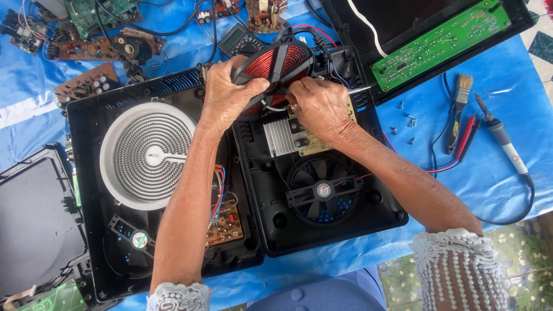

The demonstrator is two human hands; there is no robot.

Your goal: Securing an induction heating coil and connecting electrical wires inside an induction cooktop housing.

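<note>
copper coil disc [275, 64] tilted up at 12 o'clock over open black cooker base [322, 230] | left hand [226, 95] clamped on its rim | right hand [319, 106] pinching wiring under it | fan [322, 190] at 6 | round heating element [147, 154] at 9 | soldering iron [502, 138] at 3

Round white-red label [324, 190] on big fan hub; round white-green label [139, 240] on small fan, lower left; multimeter screen [237, 35] top centre.

bright even daylight | soft shadows | sharp | edges perhaps slightly bowed
</note>
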